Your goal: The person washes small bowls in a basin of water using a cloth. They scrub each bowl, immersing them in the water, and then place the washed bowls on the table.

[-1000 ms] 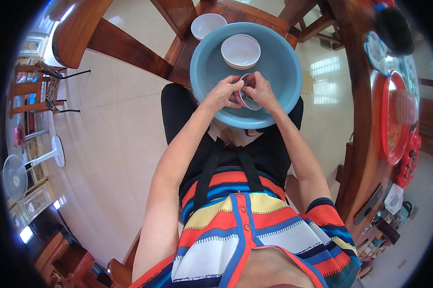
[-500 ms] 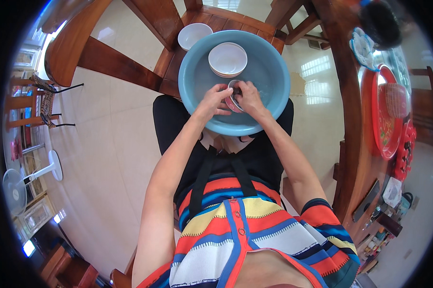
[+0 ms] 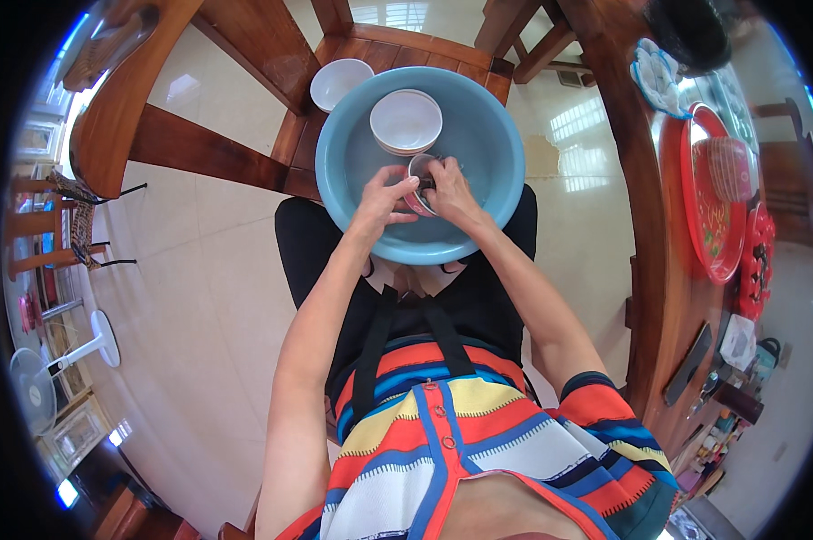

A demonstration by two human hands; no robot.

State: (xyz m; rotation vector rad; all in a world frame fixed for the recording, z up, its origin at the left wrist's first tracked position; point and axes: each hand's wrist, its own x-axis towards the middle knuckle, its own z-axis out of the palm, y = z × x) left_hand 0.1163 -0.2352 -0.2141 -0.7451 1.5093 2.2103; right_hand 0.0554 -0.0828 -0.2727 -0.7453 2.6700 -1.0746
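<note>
Two hands work over a blue basin [image 3: 492, 135] on a wooden seat [image 3: 460, 59]. The left hand [image 3: 379, 200] has its fingers clamped on the wall of a tilted red-sided bowl [image 3: 415, 204], held inside the basin toward its near edge; the right hand [image 3: 451, 194] reaches into it, though whether those fingers grip anything cannot be told. Stacked white bowls [image 3: 406, 120] stand nearer the basin's far edge; another white bowl [image 3: 342, 85] sits by the seat's far left corner. Rightward, a wooden surface [image 3: 663, 297] bears a red tray [image 3: 717, 229]. A white fan [image 3: 36, 391] stands leftward on pale floor tiles [image 3: 199, 279].
</note>
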